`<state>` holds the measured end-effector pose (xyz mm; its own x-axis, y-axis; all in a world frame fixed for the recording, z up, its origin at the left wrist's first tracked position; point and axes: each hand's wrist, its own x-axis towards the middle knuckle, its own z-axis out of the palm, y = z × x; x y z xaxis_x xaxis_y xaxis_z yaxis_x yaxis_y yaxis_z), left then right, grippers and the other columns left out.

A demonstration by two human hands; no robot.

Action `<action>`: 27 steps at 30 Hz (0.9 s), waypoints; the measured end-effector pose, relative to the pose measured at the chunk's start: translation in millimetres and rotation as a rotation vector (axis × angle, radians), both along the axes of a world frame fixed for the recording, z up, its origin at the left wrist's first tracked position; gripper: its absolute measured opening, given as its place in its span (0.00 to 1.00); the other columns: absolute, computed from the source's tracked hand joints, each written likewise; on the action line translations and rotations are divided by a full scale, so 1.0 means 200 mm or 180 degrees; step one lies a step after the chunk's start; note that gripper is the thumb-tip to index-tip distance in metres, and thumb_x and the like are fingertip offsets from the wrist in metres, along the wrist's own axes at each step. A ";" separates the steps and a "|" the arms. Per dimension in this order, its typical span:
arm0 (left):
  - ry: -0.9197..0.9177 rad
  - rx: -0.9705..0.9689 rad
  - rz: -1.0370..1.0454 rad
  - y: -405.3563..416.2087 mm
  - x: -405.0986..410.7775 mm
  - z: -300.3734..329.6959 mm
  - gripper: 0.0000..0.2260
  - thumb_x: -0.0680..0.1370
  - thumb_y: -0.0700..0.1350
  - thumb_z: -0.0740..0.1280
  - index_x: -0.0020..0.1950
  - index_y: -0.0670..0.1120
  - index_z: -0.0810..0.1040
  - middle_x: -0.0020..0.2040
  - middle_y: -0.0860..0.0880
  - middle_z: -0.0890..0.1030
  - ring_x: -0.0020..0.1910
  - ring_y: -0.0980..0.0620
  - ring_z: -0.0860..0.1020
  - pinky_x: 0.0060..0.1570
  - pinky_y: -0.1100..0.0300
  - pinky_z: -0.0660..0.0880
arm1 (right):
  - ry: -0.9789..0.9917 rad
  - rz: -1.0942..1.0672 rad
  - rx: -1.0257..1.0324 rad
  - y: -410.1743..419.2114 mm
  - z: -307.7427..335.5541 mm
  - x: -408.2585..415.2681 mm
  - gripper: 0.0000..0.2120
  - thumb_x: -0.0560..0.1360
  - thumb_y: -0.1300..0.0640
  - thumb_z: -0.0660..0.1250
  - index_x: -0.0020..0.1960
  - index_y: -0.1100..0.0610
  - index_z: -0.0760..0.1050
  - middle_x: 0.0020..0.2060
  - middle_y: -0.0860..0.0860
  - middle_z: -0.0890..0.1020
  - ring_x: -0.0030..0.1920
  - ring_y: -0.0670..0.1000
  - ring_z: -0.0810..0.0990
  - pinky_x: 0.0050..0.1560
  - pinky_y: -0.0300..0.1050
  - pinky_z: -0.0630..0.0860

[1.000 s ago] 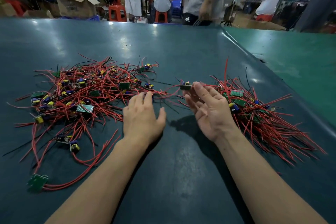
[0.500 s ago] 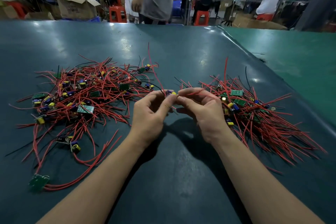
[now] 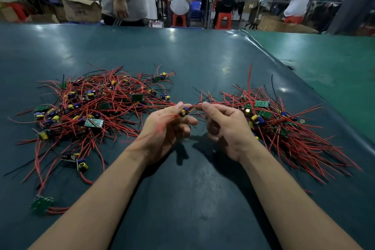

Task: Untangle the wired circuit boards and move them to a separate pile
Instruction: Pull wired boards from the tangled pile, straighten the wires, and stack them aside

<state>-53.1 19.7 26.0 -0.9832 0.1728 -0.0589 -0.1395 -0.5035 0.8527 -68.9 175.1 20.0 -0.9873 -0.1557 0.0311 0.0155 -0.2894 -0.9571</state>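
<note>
Green table (image 3: 182, 57); circuit board (image 3: 184, 112) pinched between hands, left (image 3: 165, 130), right (image 3: 225, 128).

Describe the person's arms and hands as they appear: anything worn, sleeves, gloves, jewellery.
Both forearms are bare from the bottom edge of the frame to the wrists; no sleeve shows. The left hand and right hand are bare too: no gloves, rings, watch or wristband visible. Fingernails look short and unpainted.

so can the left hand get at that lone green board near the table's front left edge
Probably yes, but not right now: the left hand is gripping a small board by its wires. The lone green board lies apart from the tangle with bare table between.
</note>
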 end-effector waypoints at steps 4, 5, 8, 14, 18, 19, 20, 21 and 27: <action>0.0206 -0.0164 -0.0354 0.01 0.02 -0.01 0.13 0.76 0.44 0.63 0.55 0.37 0.75 0.36 0.42 0.82 0.27 0.52 0.77 0.31 0.64 0.75 | 0.0004 0.0112 0.0120 -0.01 -0.02 0.00 0.10 0.67 0.51 0.72 0.42 0.57 0.85 0.25 0.50 0.70 0.23 0.45 0.63 0.21 0.34 0.60; 0.0246 -0.0242 -0.0449 0.02 0.02 -0.01 0.11 0.75 0.44 0.62 0.53 0.38 0.74 0.36 0.43 0.83 0.27 0.52 0.77 0.31 0.64 0.75 | 0.0017 0.0116 0.0126 -0.02 -0.02 0.00 0.11 0.68 0.52 0.72 0.44 0.58 0.84 0.25 0.50 0.71 0.23 0.45 0.64 0.21 0.34 0.61; 0.0255 -0.0467 -0.0646 0.02 0.03 -0.01 0.08 0.74 0.44 0.63 0.49 0.40 0.73 0.37 0.43 0.83 0.28 0.52 0.78 0.32 0.64 0.75 | -0.0058 0.0061 0.0052 -0.01 -0.01 0.00 0.11 0.66 0.52 0.73 0.44 0.58 0.85 0.23 0.47 0.71 0.21 0.45 0.67 0.21 0.34 0.62; 0.0096 -0.0570 -0.0755 0.02 0.03 0.00 0.12 0.74 0.46 0.64 0.53 0.41 0.75 0.39 0.44 0.84 0.29 0.53 0.80 0.31 0.64 0.76 | -0.0165 -0.0255 0.0096 0.01 -0.01 -0.02 0.05 0.72 0.56 0.73 0.41 0.57 0.86 0.24 0.46 0.74 0.23 0.44 0.68 0.24 0.36 0.65; 0.0166 -0.0669 -0.0840 0.02 0.02 -0.01 0.13 0.75 0.47 0.64 0.53 0.40 0.77 0.39 0.44 0.84 0.31 0.54 0.81 0.33 0.64 0.77 | -0.0028 -0.0587 0.0161 0.01 -0.01 -0.02 0.05 0.70 0.56 0.76 0.40 0.57 0.85 0.25 0.47 0.76 0.25 0.45 0.69 0.27 0.39 0.67; 0.0193 -0.0706 -0.0881 0.02 0.02 -0.01 0.13 0.75 0.48 0.65 0.53 0.40 0.77 0.39 0.45 0.84 0.31 0.53 0.81 0.33 0.64 0.77 | 0.0020 -0.0718 0.0133 0.01 -0.01 -0.03 0.05 0.70 0.57 0.76 0.38 0.57 0.84 0.24 0.47 0.76 0.23 0.45 0.68 0.24 0.37 0.65; 0.0219 -0.0731 -0.0932 0.01 0.03 -0.01 0.13 0.75 0.48 0.65 0.52 0.39 0.77 0.38 0.45 0.84 0.31 0.54 0.81 0.32 0.65 0.76 | 0.0053 -0.0861 0.0047 0.02 0.00 -0.04 0.06 0.71 0.58 0.76 0.35 0.57 0.83 0.24 0.47 0.75 0.22 0.45 0.66 0.22 0.36 0.64; 0.0245 -0.0746 -0.0987 0.01 0.03 -0.01 0.12 0.75 0.47 0.65 0.51 0.39 0.77 0.38 0.45 0.84 0.31 0.53 0.81 0.32 0.65 0.76 | 0.0073 -0.0998 -0.0085 0.03 0.00 -0.04 0.08 0.71 0.60 0.75 0.34 0.57 0.82 0.23 0.48 0.74 0.21 0.44 0.65 0.21 0.35 0.62; 0.0323 -0.0713 -0.1313 0.00 0.05 -0.02 0.09 0.77 0.44 0.65 0.46 0.41 0.82 0.37 0.41 0.83 0.29 0.51 0.80 0.33 0.63 0.77 | 0.0124 -0.1689 -0.0604 0.06 0.01 -0.08 0.07 0.73 0.67 0.72 0.37 0.62 0.80 0.21 0.48 0.72 0.19 0.44 0.63 0.20 0.34 0.60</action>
